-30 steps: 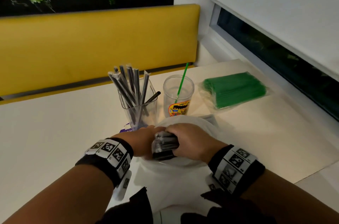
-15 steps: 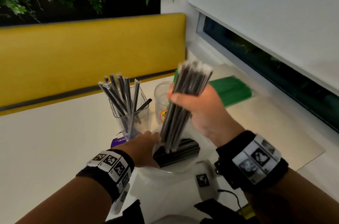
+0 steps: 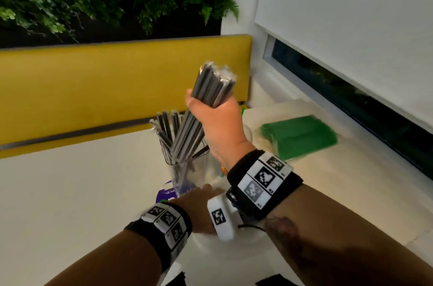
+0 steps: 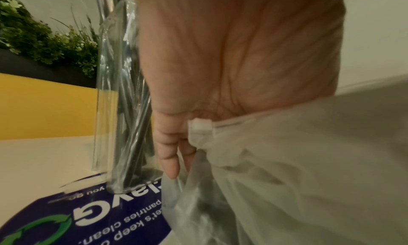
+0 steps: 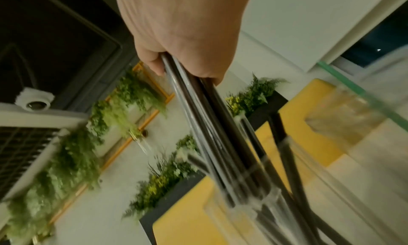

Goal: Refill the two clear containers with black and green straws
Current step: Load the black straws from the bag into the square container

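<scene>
My right hand [image 3: 210, 112] grips a bundle of wrapped black straws [image 3: 212, 86] around its middle, tilted. The bundle's lower ends [image 5: 238, 187] dip into the clear square container [image 3: 187, 168], which holds several other black straws. The round clear cup [image 3: 248, 132] with one green straw [image 5: 353, 98] stands just right of it, mostly hidden behind my right hand. A flat pack of green straws [image 3: 297, 136] lies further right. My left hand [image 4: 170, 154] is low beside the square container [image 4: 106, 109], its fingers holding the edge of a translucent plastic bag [image 4: 287, 161].
A purple printed label [image 4: 92, 219] lies under the square container on the white table [image 3: 70, 192]. A yellow bench back [image 3: 105, 88] runs along the far side. A window with a white blind [image 3: 351, 16] is on the right.
My right hand has pulled the bundle of black straws up out of the bag and carried it left over the square container, where the lower ends now enter. My left hand stays at the bag.
</scene>
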Demonstrator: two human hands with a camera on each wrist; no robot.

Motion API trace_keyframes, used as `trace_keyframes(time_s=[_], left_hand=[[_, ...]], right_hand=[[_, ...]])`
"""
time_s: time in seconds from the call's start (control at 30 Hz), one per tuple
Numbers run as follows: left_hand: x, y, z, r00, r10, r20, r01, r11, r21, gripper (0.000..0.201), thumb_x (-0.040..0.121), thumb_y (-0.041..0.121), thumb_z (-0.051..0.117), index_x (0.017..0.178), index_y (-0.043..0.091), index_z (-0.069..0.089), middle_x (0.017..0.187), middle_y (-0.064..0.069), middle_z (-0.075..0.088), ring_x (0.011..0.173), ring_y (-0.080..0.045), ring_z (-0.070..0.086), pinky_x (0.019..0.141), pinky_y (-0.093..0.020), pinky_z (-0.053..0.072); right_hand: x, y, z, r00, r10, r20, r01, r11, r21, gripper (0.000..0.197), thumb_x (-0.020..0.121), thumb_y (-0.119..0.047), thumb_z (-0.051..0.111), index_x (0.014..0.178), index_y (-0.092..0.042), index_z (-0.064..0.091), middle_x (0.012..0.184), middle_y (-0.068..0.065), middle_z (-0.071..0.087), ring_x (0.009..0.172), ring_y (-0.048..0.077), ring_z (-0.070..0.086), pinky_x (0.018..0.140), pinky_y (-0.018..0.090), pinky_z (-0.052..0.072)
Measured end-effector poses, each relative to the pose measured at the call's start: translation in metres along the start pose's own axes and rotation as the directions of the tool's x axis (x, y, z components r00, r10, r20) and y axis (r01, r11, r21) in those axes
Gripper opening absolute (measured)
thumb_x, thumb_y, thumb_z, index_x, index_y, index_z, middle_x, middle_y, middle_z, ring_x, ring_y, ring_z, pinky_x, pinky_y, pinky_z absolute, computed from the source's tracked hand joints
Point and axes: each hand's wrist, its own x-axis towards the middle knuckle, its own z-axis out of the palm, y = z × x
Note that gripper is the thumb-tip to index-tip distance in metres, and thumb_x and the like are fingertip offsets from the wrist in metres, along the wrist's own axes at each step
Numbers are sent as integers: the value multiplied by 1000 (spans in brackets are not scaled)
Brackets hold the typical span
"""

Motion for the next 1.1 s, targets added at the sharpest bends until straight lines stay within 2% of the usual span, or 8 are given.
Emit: trace_keyframes(time_s=[0.23, 0.37, 0.53, 0.7, 0.83, 0.97, 1.03, 1.1], left_hand=[[10, 6, 0, 988, 139, 68, -149, 973, 177, 58, 85, 53, 60, 131, 18, 53, 131, -14, 52, 118, -35, 51, 105, -47, 41], [25, 0, 12, 985, 168, 47, -175, 952, 253, 72, 82, 68, 51, 134, 19, 49, 134, -13, 49, 121, -34, 49, 106, -46, 38], [39, -9, 28, 973, 230, -32, -209, 928, 309, 112, 54, 94, 28, 137, 22, 45, 134, -10, 51, 122, -34, 51, 105, -48, 40], [33, -9, 25, 977, 211, -17, -197, 935, 294, 79, 77, 74, 55, 132, 17, 50, 124, -13, 56, 111, -31, 56, 100, -44, 45], [28, -7, 22, 982, 179, -55, -163, 961, 223, 80, 75, 64, 68, 133, 14, 42, 121, -12, 49, 111, -32, 54, 99, -46, 45], [30, -10, 23, 985, 159, -71, -148, 979, 140, 84, 72, 57, 74, 138, 23, 34, 124, -8, 46, 112, -31, 55, 94, -41, 47], [28, -10, 21, 984, 163, -75, -151, 978, 148, 80, 73, 50, 76, 136, 23, 35, 122, -7, 46, 111, -31, 56, 92, -39, 49], [29, -12, 23, 979, 183, -86, -171, 976, 133, 73, 75, 39, 76, 133, 19, 37, 121, -8, 46, 110, -30, 55, 92, -40, 50]], right_hand=[[-21, 44, 4, 986, 49, 156, -14, 976, -217, 99, 72, -20, 85, 145, -40, 21, 125, -7, 64, 103, 1, 66, 92, 24, 55], [-28, 37, -2, 978, -89, 188, 150, 929, -339, 117, 71, -29, 87, 153, -37, 4, 150, -15, 32, 130, -18, 28, 103, 2, 23], [-23, 24, 1, 814, -457, 358, 578, 575, -579, 92, 85, -39, 72, 155, -19, 16, 159, 10, 19, 148, 23, 20, 119, 35, 22], [-17, 39, -2, 800, 20, 600, 568, 299, -767, 59, 101, -41, 43, 152, -14, 32, 150, 6, 44, 142, 23, 34, 119, 48, 20], [-22, 31, -18, 793, -160, 588, 596, 401, -695, 57, 102, -41, 41, 153, -18, 29, 154, 4, 39, 146, 21, 24, 121, 48, 11], [-29, 5, -59, 862, -408, 302, 507, 679, -531, 29, 98, -23, 52, 123, -13, 63, 118, 5, 64, 111, 16, 58, 100, 38, 48], [-36, 4, -89, 911, -175, 373, 366, 759, -539, 15, 95, -21, 56, 98, -18, 70, 93, 3, 69, 86, 18, 64, 80, 41, 54], [-50, 29, -110, 787, 170, 593, 426, 545, -722, 14, 92, -21, 57, 89, -19, 71, 87, 4, 70, 81, 17, 63, 74, 33, 52]])
